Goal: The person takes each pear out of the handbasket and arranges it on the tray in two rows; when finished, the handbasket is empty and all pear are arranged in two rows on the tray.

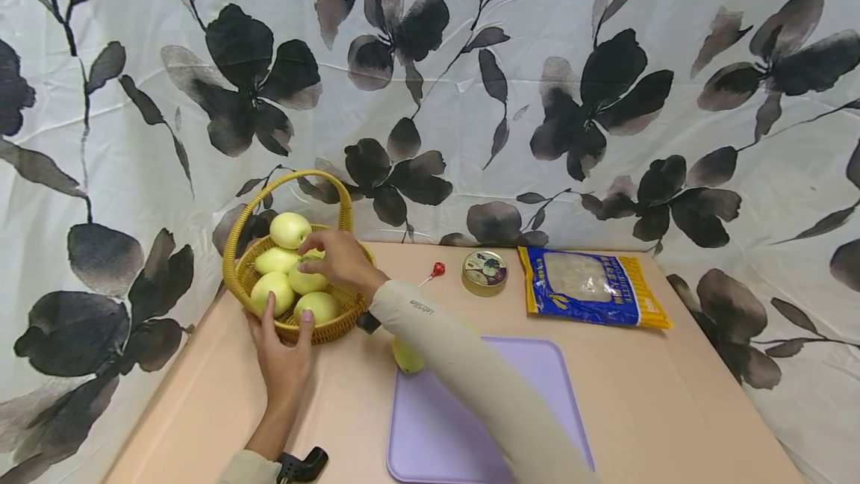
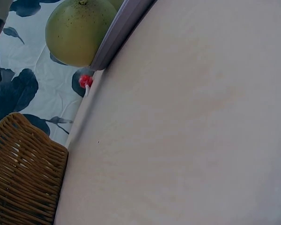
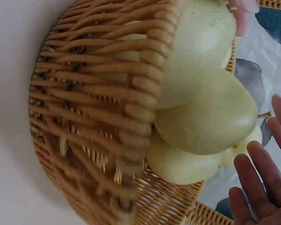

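Observation:
In the head view, several pale green pears fill a wicker basket with a tall looped handle. My left hand is at the basket's near side, its thumb and a finger pointing up at the rim and the front pears. Over the pears at the basket's right side reaches my right hand, fingers loosely bent. The right wrist view shows its fingers spread beside a stemmed pear, nothing between them. A left fingertip appears there near the upper pear.
A purple tray lies under my right forearm, with a pear at its far left corner. Behind it are a red lollipop, a round tin and a blue-yellow food packet. A floral cloth hangs behind the table.

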The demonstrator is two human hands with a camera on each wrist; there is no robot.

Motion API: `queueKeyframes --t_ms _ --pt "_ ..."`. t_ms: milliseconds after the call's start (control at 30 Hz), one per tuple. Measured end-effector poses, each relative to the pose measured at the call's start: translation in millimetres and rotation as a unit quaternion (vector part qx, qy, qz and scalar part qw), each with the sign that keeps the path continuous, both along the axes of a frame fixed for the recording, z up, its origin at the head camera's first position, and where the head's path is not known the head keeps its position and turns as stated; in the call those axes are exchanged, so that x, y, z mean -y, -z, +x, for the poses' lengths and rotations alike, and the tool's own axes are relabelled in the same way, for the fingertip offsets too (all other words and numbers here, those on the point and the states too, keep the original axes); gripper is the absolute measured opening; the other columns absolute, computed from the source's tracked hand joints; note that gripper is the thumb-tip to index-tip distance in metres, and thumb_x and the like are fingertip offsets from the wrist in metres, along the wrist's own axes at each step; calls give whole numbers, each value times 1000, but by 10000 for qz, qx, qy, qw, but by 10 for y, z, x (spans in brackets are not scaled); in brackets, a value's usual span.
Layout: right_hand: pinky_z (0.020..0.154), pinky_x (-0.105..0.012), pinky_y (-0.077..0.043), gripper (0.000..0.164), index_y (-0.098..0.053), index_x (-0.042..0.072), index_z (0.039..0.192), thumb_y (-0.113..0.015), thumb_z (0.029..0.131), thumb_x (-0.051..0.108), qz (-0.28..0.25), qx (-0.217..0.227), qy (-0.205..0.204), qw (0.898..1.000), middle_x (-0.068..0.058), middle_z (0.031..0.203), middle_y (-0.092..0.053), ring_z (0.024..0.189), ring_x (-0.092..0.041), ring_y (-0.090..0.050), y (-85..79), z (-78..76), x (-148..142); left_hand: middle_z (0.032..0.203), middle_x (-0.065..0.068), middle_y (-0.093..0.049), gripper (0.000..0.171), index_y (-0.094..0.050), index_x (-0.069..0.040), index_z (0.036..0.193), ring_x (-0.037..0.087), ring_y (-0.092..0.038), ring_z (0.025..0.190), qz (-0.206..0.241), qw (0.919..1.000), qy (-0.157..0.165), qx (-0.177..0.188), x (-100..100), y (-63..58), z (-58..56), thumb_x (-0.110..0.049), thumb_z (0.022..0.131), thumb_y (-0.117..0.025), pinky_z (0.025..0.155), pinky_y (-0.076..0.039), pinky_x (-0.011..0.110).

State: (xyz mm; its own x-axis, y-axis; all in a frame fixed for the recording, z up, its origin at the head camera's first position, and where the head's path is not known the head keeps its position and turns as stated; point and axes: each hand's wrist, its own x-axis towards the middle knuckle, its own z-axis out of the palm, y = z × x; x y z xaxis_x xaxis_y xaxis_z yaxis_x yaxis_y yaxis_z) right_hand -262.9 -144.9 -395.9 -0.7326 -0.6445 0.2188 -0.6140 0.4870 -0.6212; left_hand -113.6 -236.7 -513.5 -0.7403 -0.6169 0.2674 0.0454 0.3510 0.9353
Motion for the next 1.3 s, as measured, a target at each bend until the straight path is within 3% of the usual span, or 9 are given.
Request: queueKeyframes --t_ms 233,500,633,900,1300 --pt "86 -16 -46 8 -82 21 102 -83 94 23 -25 -262 255 9993 10 108 -78 102 -7 -66 85 -42 115 180 9 9 80 -29 -26 170 36 2 167 -4 10000 12 -6 -7 -3 2 -36 102 -71 134 -9 64" --pt "88 -13 -49 4 -81 19 99 -82 95 20 -188 -354 254 9989 8 106 -80 108 -12 -74 120 -100 113 180 9 6 79 -31 -25 169 35 0 167 -57 10000 -53 26 -19 -3 -16 -36 102 -72 134 -12 63" --pt "87 -13 -49 3 -81 16 99 -80 96 18 -450 -149 230 9986 5 106 -81 109 -15 -75 53 -103 57 180 10 6 79 -31 -24 169 35 0 167 -62 10000 -65 13 -22 0 -18 -35 102 -72 134 -11 62" --pt "93 -18 -52 5 -80 15 100 -79 96 18 -515 -230 202 9982 4 103 -82 101 -9 -75 -130 -128 -133 180 12 9 80 -29 -25 170 38 2 166 -44 10000 -3 29 -21 -7 -7 -35 102 -71 134 -9 63" --pt "86 -19 -56 4 -78 14 99 -80 96 17 -701 -2 113 9975 2 99 -80 92 -8 -73 -291 -129 -711 179 11 10 81 -27 -28 170 39 3 166 -12 10000 44 51 -5 4 5 -37 102 -71 134 -7 65"
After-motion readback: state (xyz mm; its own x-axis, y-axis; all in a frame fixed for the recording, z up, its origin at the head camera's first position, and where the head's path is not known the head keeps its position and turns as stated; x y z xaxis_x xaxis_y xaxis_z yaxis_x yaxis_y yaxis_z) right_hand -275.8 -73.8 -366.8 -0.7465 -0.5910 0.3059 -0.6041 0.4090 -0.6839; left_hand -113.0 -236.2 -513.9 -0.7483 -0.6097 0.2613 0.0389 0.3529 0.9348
